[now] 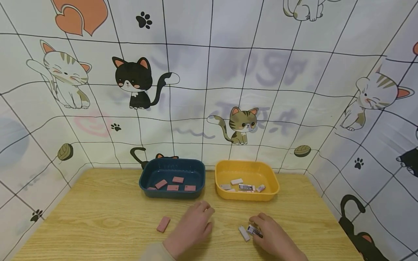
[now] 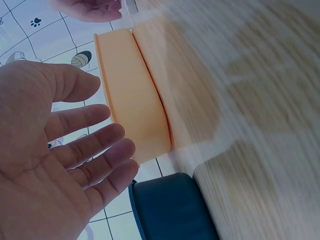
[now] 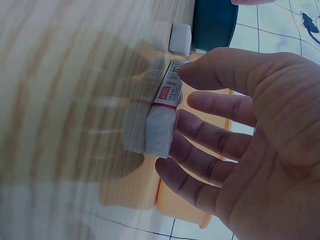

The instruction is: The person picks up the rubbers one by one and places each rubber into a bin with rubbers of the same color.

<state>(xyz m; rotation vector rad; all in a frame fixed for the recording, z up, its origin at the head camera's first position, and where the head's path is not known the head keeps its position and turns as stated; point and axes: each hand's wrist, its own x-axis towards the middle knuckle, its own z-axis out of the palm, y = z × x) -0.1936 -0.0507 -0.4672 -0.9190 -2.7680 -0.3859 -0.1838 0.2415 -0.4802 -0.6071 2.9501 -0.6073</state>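
Note:
My right hand (image 1: pixel 272 233) is low over the table, fingers bent around a white eraser (image 3: pixel 162 112) in a printed paper sleeve. The thumb overlaps its barcode end, and the fingertips lie along its other side. A second, plain white eraser (image 1: pixel 244 233) lies just left of it. My left hand (image 1: pixel 192 226) hovers in front of the blue bin with nothing in it, its fingers loosely spread in the left wrist view. To its left, a pink eraser (image 1: pixel 163 224) lies on the wooden table.
At the back stand a dark blue bin (image 1: pixel 172 195) holding several pink erasers (image 1: pixel 177 179) and, to its right, a yellow bin (image 1: pixel 246 196) holding several white erasers (image 1: pixel 236 181). Behind them hangs a cat-patterned cloth (image 1: pixel 189 101), which also borders the table (image 1: pixel 98 210) on both sides.

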